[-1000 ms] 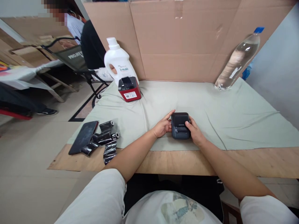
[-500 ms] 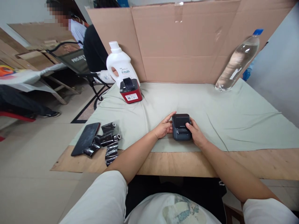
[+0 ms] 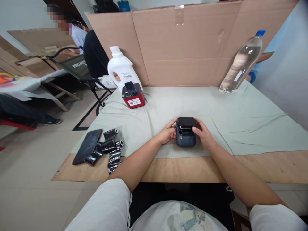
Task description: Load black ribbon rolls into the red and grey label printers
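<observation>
Pale green cloth (image 3: pixel 173 102) covers most of the wooden tabletop (image 3: pixel 183 170), with a cardboard screen (image 3: pixel 185 48) behind. Grip first: left hand (image 3: pixel 167 132) and right hand (image 3: pixel 203 132) have the dark device (image 3: pixel 186 141) clamped between them, near the cloth's front edge. Its black flap (image 3: pixel 187 122) looks tipped up, so if the right thumb slips, I reckon it could drop on a fingertip; push too hard and the whole thing might skid, since loose cloth won't anchor much.

Pose-wise, left fingers curl along the left side; the right thumb's by the flap's near edge, index up at the far corner. Further left, black film rolls (image 3: pixel 108 146) lie against a tablet (image 3: pixel 88 146), near the left forearm (image 3: pixel 139 163). Careless sweep and they're probably dragged off.
</observation>
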The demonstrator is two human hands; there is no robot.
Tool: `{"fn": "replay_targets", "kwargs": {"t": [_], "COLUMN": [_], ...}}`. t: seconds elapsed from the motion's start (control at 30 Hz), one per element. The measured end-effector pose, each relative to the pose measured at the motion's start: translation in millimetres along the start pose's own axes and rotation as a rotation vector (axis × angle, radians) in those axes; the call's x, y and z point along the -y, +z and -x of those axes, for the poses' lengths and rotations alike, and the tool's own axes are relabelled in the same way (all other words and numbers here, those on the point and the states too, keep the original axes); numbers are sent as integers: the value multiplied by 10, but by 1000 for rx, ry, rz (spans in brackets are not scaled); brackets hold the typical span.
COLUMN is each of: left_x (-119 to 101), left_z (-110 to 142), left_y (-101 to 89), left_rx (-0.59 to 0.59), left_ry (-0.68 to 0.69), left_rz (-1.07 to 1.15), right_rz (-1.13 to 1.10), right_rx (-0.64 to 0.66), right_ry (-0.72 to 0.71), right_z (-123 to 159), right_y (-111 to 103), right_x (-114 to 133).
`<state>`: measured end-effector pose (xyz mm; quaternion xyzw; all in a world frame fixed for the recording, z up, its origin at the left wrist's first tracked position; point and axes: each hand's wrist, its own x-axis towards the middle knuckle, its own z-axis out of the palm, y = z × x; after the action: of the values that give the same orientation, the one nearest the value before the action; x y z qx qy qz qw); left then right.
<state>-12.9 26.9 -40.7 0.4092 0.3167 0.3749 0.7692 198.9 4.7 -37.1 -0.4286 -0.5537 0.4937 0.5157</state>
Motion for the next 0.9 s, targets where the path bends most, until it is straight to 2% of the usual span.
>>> {"fn": "replay_targets", "kwargs": {"t": [0.1, 0.17, 0.37, 0.67, 0.77, 0.9], "left_x": [27, 37, 15, 24, 50, 28], "left_z": [-13, -18, -5, 7, 12, 45], "left_y": [-23, -31, -7, 45, 73, 110], "left_rx": [-2, -2, 5, -22, -97, -290], "left_ry": [-3, -3, -6, -5, 55, 210], "left_rz": [-13, -21, -22, -101, -273, -663], "right_rz": [37, 70, 98, 136, 133, 141], "right_rx": [-131, -168, -54, -5, 0, -6], "right_ry": [-24, -31, -131, -56, -40, -30], "right_z": [-17, -20, 5, -9, -26, -44], "right_y": [-18, -33, -17, -38, -47, -48], "right_x": [-9, -13, 21, -26, -52, -82]}}
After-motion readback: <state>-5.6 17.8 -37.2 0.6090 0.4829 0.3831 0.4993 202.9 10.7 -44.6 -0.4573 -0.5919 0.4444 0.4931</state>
